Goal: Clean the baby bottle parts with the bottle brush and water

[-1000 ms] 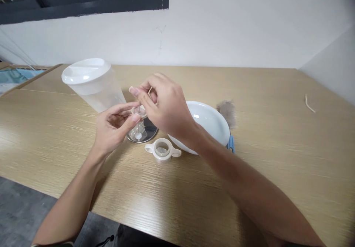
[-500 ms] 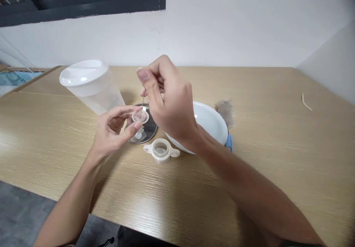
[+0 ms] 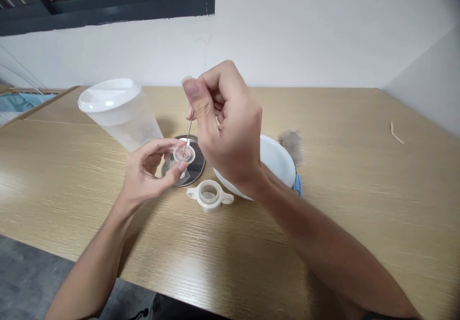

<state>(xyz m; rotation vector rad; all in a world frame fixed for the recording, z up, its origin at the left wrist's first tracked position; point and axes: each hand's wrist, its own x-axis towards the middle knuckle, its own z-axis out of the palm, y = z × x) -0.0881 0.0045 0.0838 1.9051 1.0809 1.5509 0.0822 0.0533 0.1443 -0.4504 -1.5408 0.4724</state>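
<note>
Between the thumb and fingers of my left hand (image 3: 143, 172) is a small round translucent disc-shaped piece (image 3: 184, 154) with a raised rim. My right hand (image 3: 232, 123) pinches a thin metal rod (image 3: 189, 128), tilted slightly, its lower end at the disc's middle. Whether the tip goes through cannot be seen. Fingers hide the rod's upper part, and something pale shows above my right thumb. Beneath the disc lies a shiny round metal plate (image 3: 198, 163) with a pale piece on it, partly covered. A whitish ring with two side handles (image 3: 209, 196) stands in front of the plate.
A translucent pitcher (image 3: 138, 123) with a white lid stands behind my left hand. To the right, partly behind my right wrist, sits a white bowl (image 3: 278, 159) with a blue handle (image 3: 297, 186). A pale string-like piece (image 3: 395, 133) lies far right on the wooden table (image 3: 359, 214).
My right hand has risen slightly and shifted right, so more of the rod shows and it leans further right. My left hand, with the disc, has moved slightly down and right.
</note>
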